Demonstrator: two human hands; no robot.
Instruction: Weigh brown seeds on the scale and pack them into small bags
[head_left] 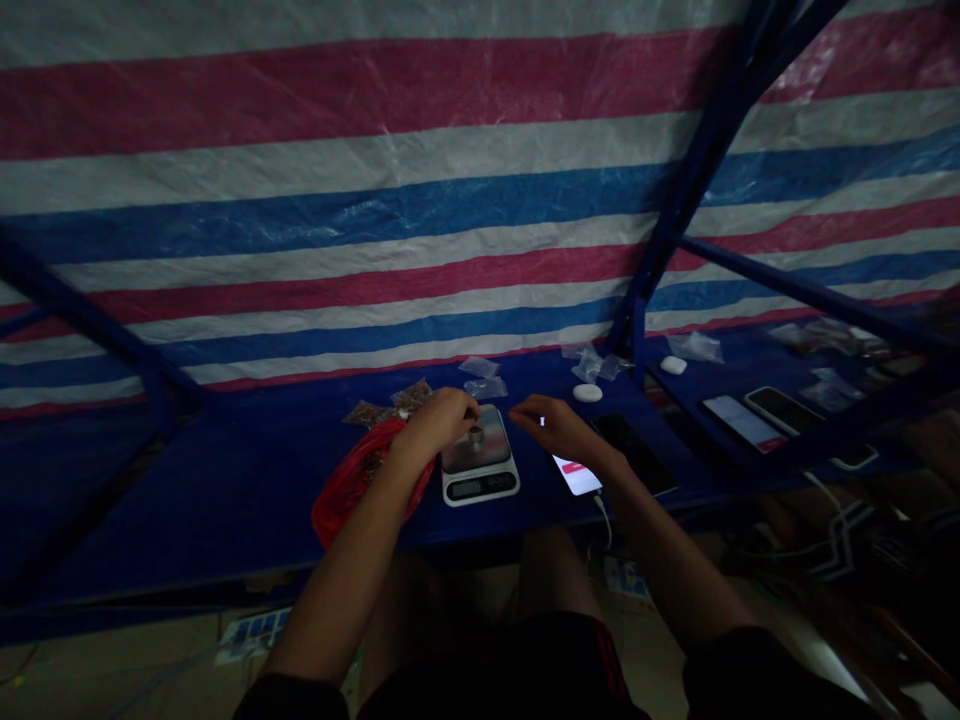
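A small white kitchen scale (481, 486) with a metal top and a display rests on the blue shelf in front of me. On its plate stands a small round metal cup (475, 435). My left hand (448, 410) hovers over the scale's left back part, fingers pinched close above the cup; anything between them is too small to make out. To the right of the scale, my right hand (553, 422) is held in a pinch, fingertips pointing left, contents unclear. Under my left forearm lies an open red plastic bag (337, 492) with small brownish pieces inside.
Filled clear bags (365, 413) lie behind the red bag. Clear plastic bags (484, 378), a white case (587, 393), a lit phone (577, 477) on a cable and a dark phone (637, 455) surround the scale. A blue metal post (660, 250) rises right; another person sits beyond.
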